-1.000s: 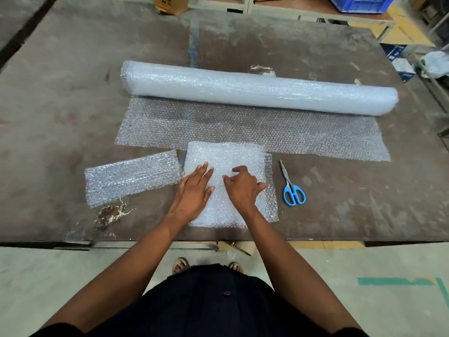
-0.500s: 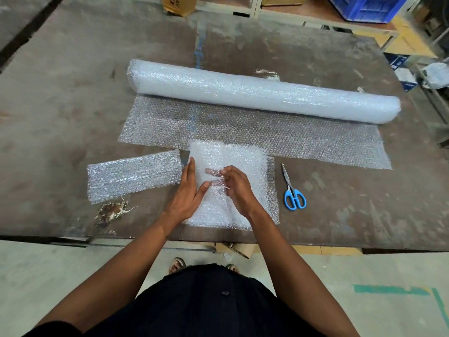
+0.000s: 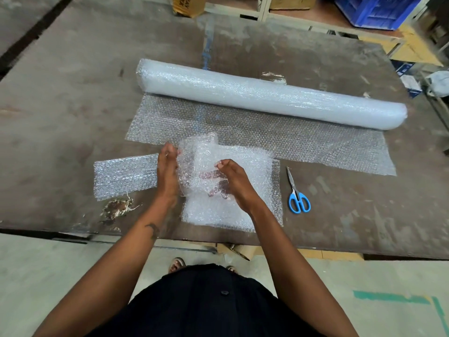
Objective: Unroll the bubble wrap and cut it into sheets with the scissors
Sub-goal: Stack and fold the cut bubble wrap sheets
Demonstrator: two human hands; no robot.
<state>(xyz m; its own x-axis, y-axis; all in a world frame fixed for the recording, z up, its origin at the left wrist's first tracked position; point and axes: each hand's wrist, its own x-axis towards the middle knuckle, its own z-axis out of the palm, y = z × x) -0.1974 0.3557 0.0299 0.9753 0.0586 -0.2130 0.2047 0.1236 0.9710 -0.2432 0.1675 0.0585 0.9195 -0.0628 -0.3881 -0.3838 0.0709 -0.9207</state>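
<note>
Both hands grasp a cut sheet (image 3: 194, 164) of bubble wrap — left hand (image 3: 167, 166) at its edge, right hand (image 3: 233, 178) curled into it (fingers showing through) — above the stack (image 3: 243, 203) on the surface (image 3: 73, 93); light, floppy stuff, best held by its edges.

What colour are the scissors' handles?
Blue, on the scissors lying on the table; head view.

A worn brown table (image 3: 73, 98) carries a crusty pale stain (image 3: 116, 207) near its front edge; a blue paint streak (image 3: 207, 52) runs down its far middle; beyond it stand a cardboard box (image 3: 188, 6) and a blue crate (image 3: 374, 10); green tape (image 3: 393, 297) marks the floor.
</note>
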